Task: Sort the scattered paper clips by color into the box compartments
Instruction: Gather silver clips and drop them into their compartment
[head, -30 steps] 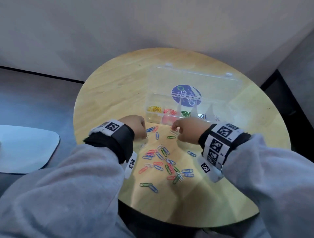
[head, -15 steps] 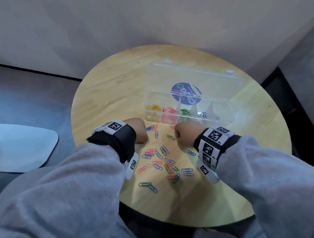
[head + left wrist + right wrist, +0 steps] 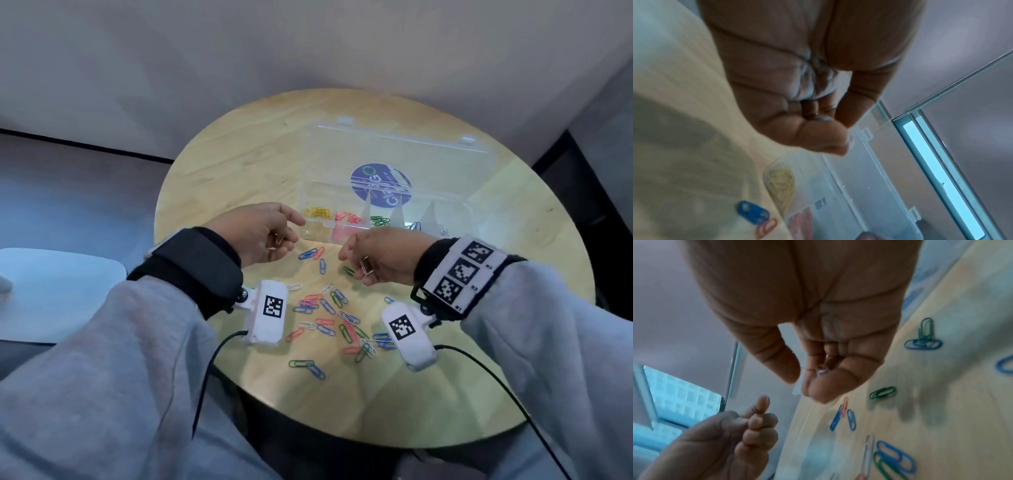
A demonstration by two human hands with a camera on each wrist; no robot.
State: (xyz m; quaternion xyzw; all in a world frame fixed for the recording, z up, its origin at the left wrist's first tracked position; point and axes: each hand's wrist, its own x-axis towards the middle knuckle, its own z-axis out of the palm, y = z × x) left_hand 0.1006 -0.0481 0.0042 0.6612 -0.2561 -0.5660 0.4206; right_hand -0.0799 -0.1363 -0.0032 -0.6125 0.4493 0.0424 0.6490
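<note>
Dozens of paper clips (image 3: 329, 318) scattered on round table (image 3: 212, 178) before open clear box (image 3: 383, 219), some already sorted inside. Both hands raised: left hand (image 3: 260, 236) and right hand (image 3: 380, 257), each curled around pale clips. Light, slippery wire, probably best pinched flat by the loops.

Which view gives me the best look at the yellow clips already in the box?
The head view: the yellow clips sit sharp in the leftmost compartment of the clear box, beside the red ones. The left wrist view shows them only as a pale yellow blur through the box wall. The right wrist view doesn't show them.
</note>
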